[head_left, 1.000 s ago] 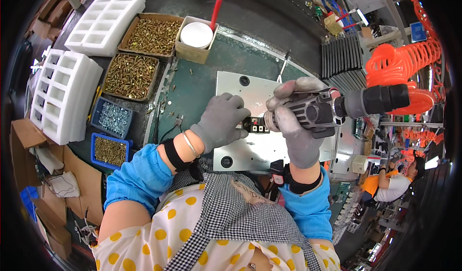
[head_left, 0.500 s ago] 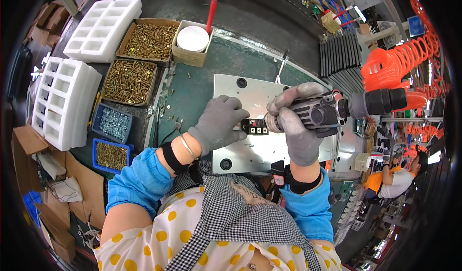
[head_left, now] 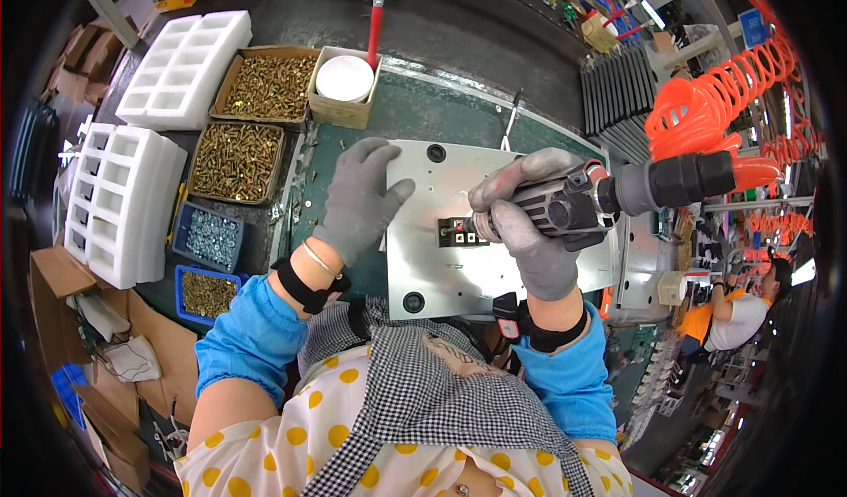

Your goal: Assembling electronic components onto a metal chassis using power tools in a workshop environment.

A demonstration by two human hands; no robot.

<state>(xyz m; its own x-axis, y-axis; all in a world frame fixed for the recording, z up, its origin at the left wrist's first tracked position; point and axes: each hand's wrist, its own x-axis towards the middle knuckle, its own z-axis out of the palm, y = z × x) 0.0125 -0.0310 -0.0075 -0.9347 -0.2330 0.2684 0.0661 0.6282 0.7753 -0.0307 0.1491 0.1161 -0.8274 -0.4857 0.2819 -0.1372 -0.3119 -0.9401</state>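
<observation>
A silver metal plate point(head_left: 428, 272) with round black feet lies in front of me. On it sits a small black terminal block point(head_left: 456, 232) with square metal contacts. My right hand point(head_left: 534, 224), in a grey glove, is wrapped round a pneumatic screwdriver point(head_left: 565, 208) held almost level. The tool's front end reaches the right side of the block; its very tip is hidden. My left hand point(head_left: 360, 199), gloved too, is over the plate's left edge, apart from the block. Its fingers are spread and nothing is in them.
Left of the plate stand boxes of brass-coloured screws point(head_left: 236, 162), a blue bin of washers point(head_left: 210, 235), a blue bin of small fasteners point(head_left: 207, 292) and white foam trays point(head_left: 123, 201). An orange coiled air hose point(head_left: 706, 109) hangs at the right. A co-worker point(head_left: 732, 312) is farther right.
My left hand has let go of the terminal block and moved left to the plate's edge, its fingers opening. The screwdriver in my right hand stays at the block, shifted slightly left.
</observation>
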